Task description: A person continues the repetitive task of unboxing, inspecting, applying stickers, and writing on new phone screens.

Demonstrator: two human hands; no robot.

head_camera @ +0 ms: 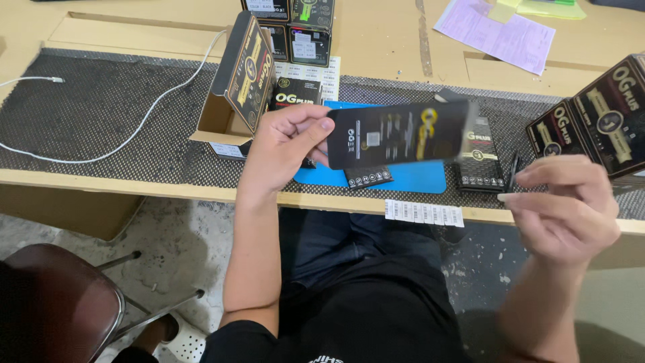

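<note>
Head view: two hands above the worktop's near edge.
Left hand [285,144] pinches a flat black packet [400,134] by its end; right hand [564,208] hangs loosely curled, holding nothing visible.

A flat black printed packet [400,133] held level, slightly blurred, above the table edge.
</note>
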